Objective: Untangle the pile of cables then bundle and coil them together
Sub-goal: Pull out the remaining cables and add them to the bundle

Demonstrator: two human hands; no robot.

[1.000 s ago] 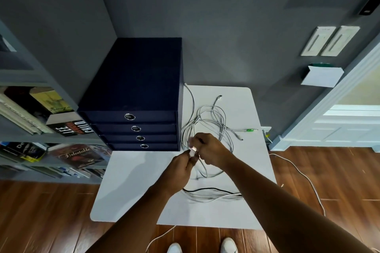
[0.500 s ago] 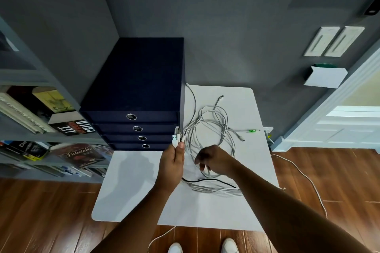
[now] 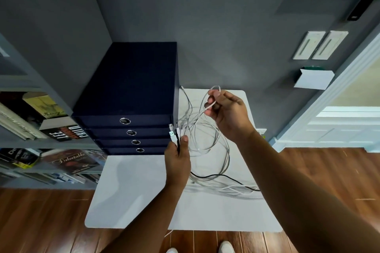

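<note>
The left hand (image 3: pixel 178 160) has its grip clenched around a gathered bunch of cable ends (image 3: pixel 174 133), thumb pressed on top, the plugs sticking up past the fingers just in front of the drawer unit's corner. The right hand (image 3: pixel 228 114) is raised higher and farther back, its grip pinching a white strand (image 3: pixel 212 96) that arches over the fingers in a small loop. Between the two hands the cables (image 3: pixel 207 141) hang in loose pale loops, lifted off the surface. Lower down, the rest of the tangle lies on the white counter (image 3: pixel 133 197), and a black cable (image 3: pixel 224 176) runs out from under the left hand toward the right forearm, passing over a flat sweep of white strands. One thin lead trails up along the side of the dark blue drawer unit (image 3: pixel 131 92), which stands on the counter's far left corner with four ring-pull drawers facing this way. To the left is a bookshelf (image 3: pixel 39 127) with books lying flat. Below the counter's near edge, on the wooden floor (image 3: pixel 41 222), the tips of two white shoes (image 3: pixel 226 247) show.
</note>
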